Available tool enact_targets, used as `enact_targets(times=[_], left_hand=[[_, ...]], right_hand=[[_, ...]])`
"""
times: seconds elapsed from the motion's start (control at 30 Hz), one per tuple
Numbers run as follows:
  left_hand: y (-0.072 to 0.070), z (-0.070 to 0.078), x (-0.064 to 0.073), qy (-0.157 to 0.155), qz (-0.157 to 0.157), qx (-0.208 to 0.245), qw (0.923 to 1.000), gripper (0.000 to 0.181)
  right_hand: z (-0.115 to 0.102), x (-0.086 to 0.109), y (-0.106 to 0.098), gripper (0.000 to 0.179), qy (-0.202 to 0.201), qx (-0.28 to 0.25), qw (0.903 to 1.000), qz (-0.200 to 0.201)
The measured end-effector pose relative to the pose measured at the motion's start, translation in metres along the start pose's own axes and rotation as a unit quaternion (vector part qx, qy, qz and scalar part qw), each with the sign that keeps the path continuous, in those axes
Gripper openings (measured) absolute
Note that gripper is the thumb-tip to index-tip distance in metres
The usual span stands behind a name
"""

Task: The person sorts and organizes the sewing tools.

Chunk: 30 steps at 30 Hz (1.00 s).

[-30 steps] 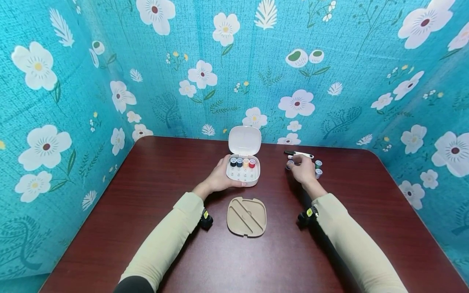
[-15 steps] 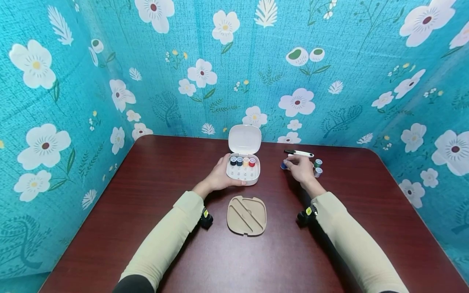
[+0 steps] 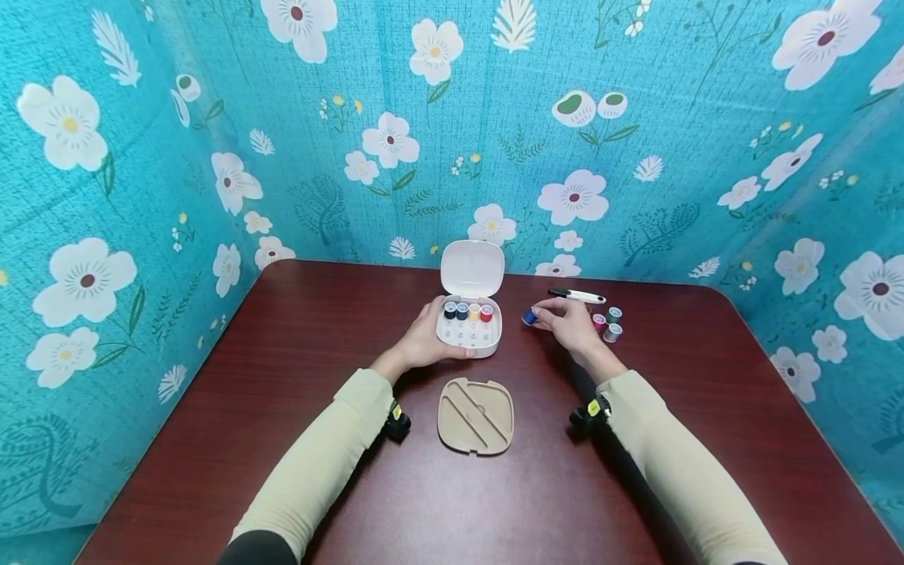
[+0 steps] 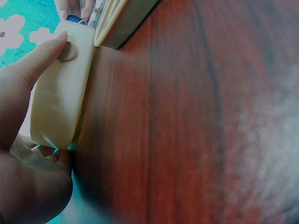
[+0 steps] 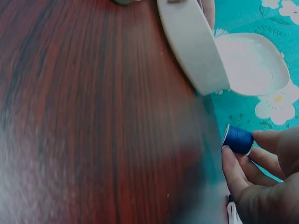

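My left hand [image 3: 422, 339] holds the left side of a white sewing box [image 3: 475, 345], its thumb along the front wall in the left wrist view. The lid [image 3: 472, 268] is raised. Inside, black, dark blue, yellowish and red thread spools stand in the back row, in front of bare pegs. To the right of the box, my right hand [image 3: 570, 326] pinches a blue thread spool [image 5: 238, 140] between thumb and fingers. Loose pink [image 3: 599, 322], green [image 3: 614, 315] and pale grey [image 3: 612, 333] spools stand on the table behind that hand, to its right.
A beige tray insert [image 3: 476, 417] with diagonal grooves lies on the dark red table [image 3: 452, 502] in front of the box. Behind the right hand lies a slim black-and-white tool [image 3: 582, 297]. Blue flowered cloth [image 3: 332, 149] hangs around the table's back and sides.
My right hand has moved left toward the box with the blue spool, uncovering the pink one on the table. The left hand has kept its place on the box.
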<state>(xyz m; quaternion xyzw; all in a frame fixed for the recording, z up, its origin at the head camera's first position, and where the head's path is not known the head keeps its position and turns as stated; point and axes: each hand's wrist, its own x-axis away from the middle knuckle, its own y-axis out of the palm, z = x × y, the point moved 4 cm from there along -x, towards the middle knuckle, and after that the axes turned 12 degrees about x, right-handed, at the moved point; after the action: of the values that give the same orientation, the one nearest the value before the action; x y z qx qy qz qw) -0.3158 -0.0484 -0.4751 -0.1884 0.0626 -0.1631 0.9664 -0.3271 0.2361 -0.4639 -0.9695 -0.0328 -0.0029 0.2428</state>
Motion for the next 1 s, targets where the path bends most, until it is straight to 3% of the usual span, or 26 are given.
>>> enact_targets(times=[0.53, 1.0], left_hand=[[0.003, 0.002, 0.001, -0.007, 0.006, -0.006, 0.9999, 0.121], [0.003, 0.004, 0.003, -0.018, 0.004, -0.008, 0.9998, 0.123]], right_hand=[[-0.024, 0.001, 0.021, 0.034, -0.005, -0.008, 0.9994, -0.034], [-0.032, 0.001, 0.027, 0.033, -0.018, -0.014, 0.9993, -0.028]])
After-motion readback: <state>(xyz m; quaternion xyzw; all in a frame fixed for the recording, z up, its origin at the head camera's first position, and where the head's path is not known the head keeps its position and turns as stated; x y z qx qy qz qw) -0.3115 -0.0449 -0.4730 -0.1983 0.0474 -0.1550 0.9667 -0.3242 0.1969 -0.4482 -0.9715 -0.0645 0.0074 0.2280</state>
